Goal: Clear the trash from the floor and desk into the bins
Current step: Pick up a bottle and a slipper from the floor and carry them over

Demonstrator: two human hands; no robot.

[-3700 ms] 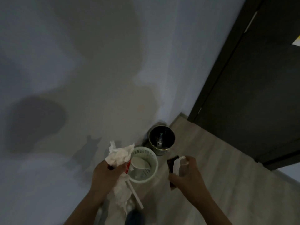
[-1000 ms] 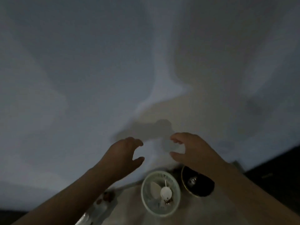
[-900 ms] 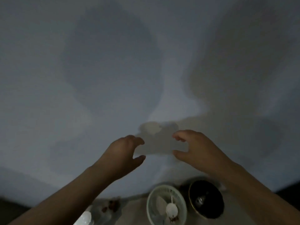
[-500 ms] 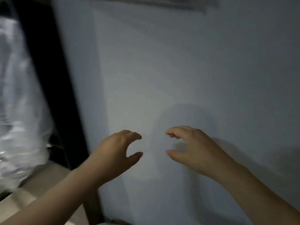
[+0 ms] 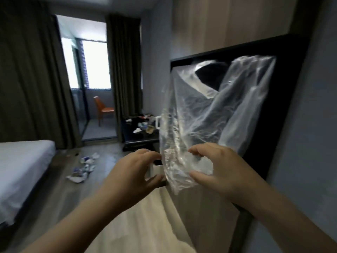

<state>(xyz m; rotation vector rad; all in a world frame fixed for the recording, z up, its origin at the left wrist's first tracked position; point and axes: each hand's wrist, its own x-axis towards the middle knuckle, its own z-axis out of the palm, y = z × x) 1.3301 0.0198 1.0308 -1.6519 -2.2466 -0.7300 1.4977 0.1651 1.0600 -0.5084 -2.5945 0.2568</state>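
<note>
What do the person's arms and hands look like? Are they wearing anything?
The left arm and right arm are bare, no sleeves in view. The left grip and right grip are bare hands: no gloves, rings, watch or bracelets showing.

Left hand (image 5: 135, 172) and right hand (image 5: 218, 168), fingers curled, are at the bottom of a hanging plastic bag (image 5: 209, 110); trash (image 5: 82, 168) lies on the far floor (image 5: 54, 198).

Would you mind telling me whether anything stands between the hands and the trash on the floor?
Nothing visible does: only bare floor lies between the left hand and the trash beside the bed. The plastic bag hangs at the right hand, off that path.
</note>
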